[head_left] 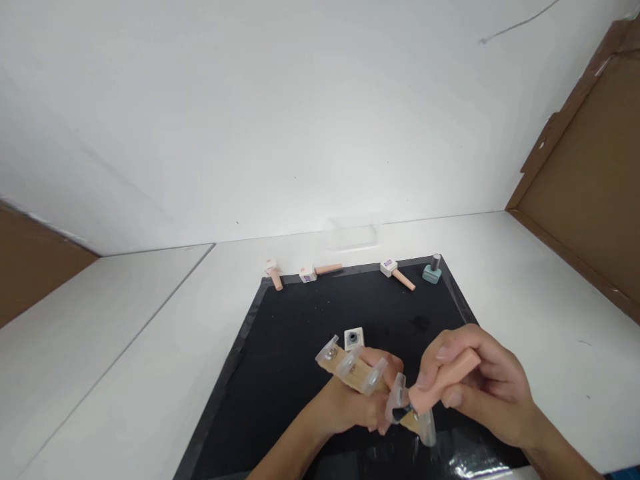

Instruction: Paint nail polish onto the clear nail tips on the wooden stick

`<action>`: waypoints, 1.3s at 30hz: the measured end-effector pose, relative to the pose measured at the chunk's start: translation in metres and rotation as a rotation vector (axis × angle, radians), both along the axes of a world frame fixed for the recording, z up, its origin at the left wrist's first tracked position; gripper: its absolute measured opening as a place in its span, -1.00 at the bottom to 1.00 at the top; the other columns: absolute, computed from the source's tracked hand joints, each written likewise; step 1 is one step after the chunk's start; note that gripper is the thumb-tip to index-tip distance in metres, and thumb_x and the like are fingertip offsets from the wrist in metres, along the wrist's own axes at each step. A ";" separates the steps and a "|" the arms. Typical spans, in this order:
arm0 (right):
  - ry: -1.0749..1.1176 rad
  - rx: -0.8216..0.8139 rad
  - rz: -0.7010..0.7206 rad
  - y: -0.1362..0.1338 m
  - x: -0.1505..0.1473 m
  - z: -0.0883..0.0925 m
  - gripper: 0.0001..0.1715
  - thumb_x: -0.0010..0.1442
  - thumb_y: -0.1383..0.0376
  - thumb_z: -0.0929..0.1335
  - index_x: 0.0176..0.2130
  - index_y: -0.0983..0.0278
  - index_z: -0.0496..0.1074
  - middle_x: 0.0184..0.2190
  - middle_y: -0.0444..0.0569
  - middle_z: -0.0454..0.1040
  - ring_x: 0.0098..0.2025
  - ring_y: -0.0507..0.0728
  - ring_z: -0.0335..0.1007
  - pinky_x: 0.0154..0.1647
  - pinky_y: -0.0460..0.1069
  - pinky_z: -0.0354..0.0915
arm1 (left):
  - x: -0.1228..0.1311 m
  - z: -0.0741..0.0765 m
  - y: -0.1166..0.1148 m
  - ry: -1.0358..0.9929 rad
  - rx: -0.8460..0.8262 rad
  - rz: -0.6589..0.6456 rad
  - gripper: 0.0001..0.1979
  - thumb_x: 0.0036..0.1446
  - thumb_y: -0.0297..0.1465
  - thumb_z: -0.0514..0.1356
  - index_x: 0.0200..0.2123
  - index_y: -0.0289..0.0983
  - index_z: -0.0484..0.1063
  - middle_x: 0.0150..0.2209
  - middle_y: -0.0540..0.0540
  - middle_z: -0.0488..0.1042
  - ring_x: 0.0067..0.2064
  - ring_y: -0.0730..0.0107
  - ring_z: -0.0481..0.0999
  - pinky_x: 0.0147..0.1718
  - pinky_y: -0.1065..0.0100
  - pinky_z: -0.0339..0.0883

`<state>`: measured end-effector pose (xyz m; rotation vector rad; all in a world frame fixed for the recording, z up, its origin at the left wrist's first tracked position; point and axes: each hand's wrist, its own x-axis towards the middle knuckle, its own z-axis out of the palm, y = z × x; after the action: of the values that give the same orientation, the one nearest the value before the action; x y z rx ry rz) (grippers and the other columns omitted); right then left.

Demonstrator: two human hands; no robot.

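My left hand is closed around a light wooden strip, which carries several clear false nail tips in a row on small metal mounts. In my right hand is a nail polish brush with a peach-coloured cap as its handle. Its dark bristle end touches one false nail towards the right end of the strip, where dark polish shows. Just beyond my left fingers an uncapped white nail polish bottle stands on the black mat, its dark neck opening facing up.
Along the far edge of the black mat lie capped white bottles with peach caps. A teal bottle stands upright at the far right corner. Behind the mat is a clear tray. Brown cardboard flanks the white table.
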<state>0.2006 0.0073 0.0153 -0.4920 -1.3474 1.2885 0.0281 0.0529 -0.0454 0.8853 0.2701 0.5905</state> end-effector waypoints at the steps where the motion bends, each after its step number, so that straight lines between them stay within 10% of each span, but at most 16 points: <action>1: 0.015 -0.003 -0.003 0.000 0.000 0.000 -0.73 0.24 0.38 0.35 -0.06 0.12 0.40 -0.28 -0.09 0.55 -0.25 -0.01 0.49 -0.23 -0.16 0.43 | 0.000 0.000 0.000 0.003 0.000 0.002 -0.70 -0.23 -0.40 0.41 -0.62 -0.37 0.32 -0.61 0.05 0.34 -0.70 0.69 0.28 -0.75 0.64 0.18; 39: -0.088 -0.011 -0.072 -0.002 0.000 0.003 -0.75 0.27 0.35 0.31 -0.05 0.10 0.38 -0.32 -0.09 0.54 -0.27 0.04 0.49 -0.24 -0.10 0.42 | 0.000 0.002 0.002 0.095 0.128 -0.019 -0.65 -0.23 -0.34 0.39 -0.66 -0.34 0.25 -0.62 0.05 0.30 -0.65 0.66 0.26 -0.70 0.60 0.14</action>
<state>0.2004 0.0053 0.0181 -0.6056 -1.3840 1.2277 0.0282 0.0549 -0.0432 1.0406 0.3124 0.5535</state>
